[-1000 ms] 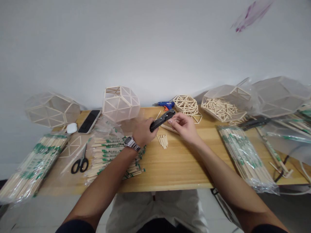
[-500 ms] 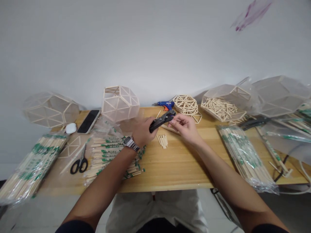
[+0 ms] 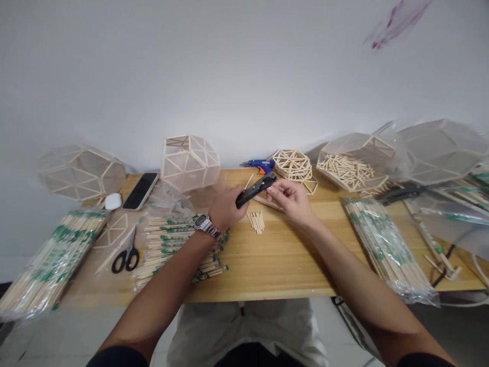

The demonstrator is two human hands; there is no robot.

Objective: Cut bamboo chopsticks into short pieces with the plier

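Wooden table against pale wall

And nothing readable right now, the green print on the paper wrappers too small and blurred.

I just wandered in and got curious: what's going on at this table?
At a wooden table, a person's left hand grips a black tool, and the right hand is by its tip; anything pinched there is too small to make out. Short sticks lie just in front, and a blue glue gun behind.
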